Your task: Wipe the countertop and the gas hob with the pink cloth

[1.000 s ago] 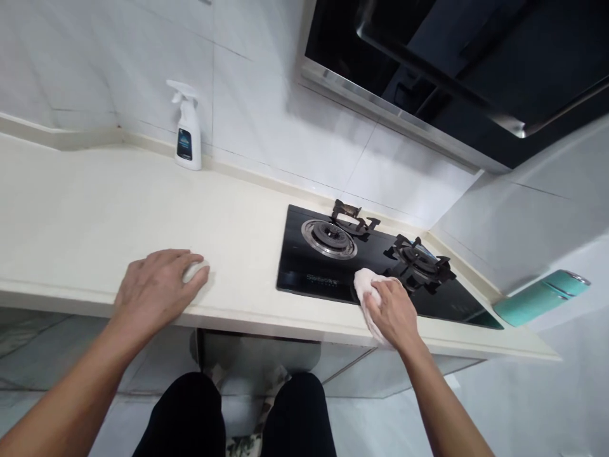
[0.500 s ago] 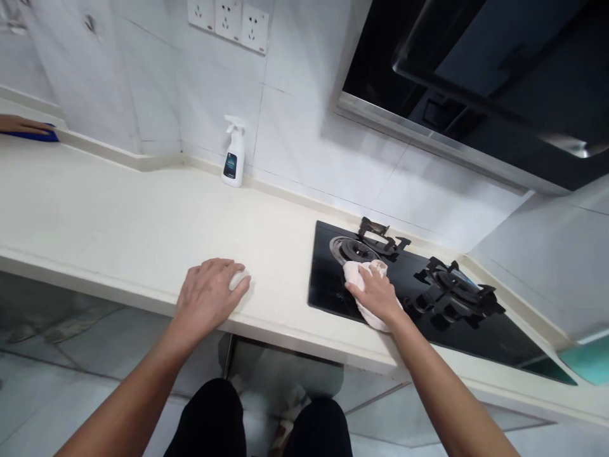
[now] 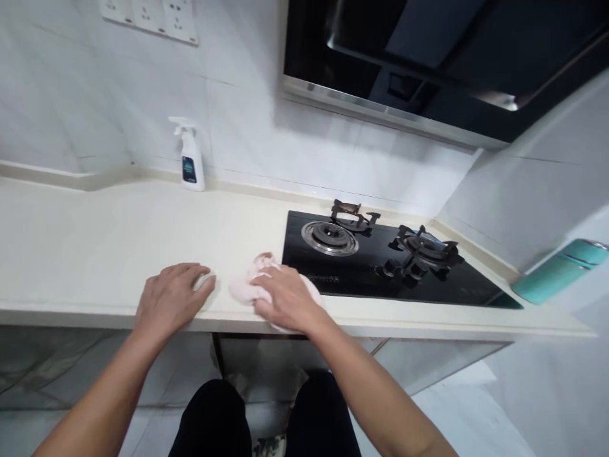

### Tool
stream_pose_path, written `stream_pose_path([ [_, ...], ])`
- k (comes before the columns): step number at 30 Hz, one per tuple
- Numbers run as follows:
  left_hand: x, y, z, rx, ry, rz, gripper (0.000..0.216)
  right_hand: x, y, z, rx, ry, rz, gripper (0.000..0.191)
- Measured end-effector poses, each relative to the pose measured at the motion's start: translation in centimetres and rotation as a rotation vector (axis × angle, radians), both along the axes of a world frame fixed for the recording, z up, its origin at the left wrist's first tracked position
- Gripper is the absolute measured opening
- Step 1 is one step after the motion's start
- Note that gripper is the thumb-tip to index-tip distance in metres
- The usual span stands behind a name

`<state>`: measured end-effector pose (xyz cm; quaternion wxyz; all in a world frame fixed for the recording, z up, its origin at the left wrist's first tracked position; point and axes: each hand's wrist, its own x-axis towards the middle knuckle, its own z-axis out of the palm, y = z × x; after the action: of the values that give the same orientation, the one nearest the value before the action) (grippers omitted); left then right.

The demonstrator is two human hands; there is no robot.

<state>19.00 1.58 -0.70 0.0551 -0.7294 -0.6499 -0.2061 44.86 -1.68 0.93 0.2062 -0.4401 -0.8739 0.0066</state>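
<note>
Left hand (image 3: 172, 297) and right hand (image 3: 285, 298) lie palm-down, arms outstretched.

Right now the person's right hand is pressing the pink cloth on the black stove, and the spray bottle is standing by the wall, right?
Not quite. The head view shows the right hand pressing the pink cloth on the cream counter, just left of the black stove, not on it. The spray bottle does stand by the wall.
</note>
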Motion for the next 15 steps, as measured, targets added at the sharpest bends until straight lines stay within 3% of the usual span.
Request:
stream_pose_path([
  [3,-0.3,0.6,0.4,-0.059,0.024,0.008,0.052,1.2,-2.1,0.1,-0.01,0.031,0.125,0.035],
  [6,-0.6,1.2,0.6,-0.103,0.063,0.027,0.054,4.9,-4.5,-0.3,0.038,0.073,0.075,0.037],
  [10,-0.9,1.7,0.5,-0.096,0.105,0.058,0.058,12.5,-7.3,-1.7,0.135,0.162,-0.195,0.03],
  [15,-2.0,2.5,0.1,-0.088,0.096,0.052,0.058,25.0,-10.1,-4.0,0.308,0.123,-0.605,0.027],
])
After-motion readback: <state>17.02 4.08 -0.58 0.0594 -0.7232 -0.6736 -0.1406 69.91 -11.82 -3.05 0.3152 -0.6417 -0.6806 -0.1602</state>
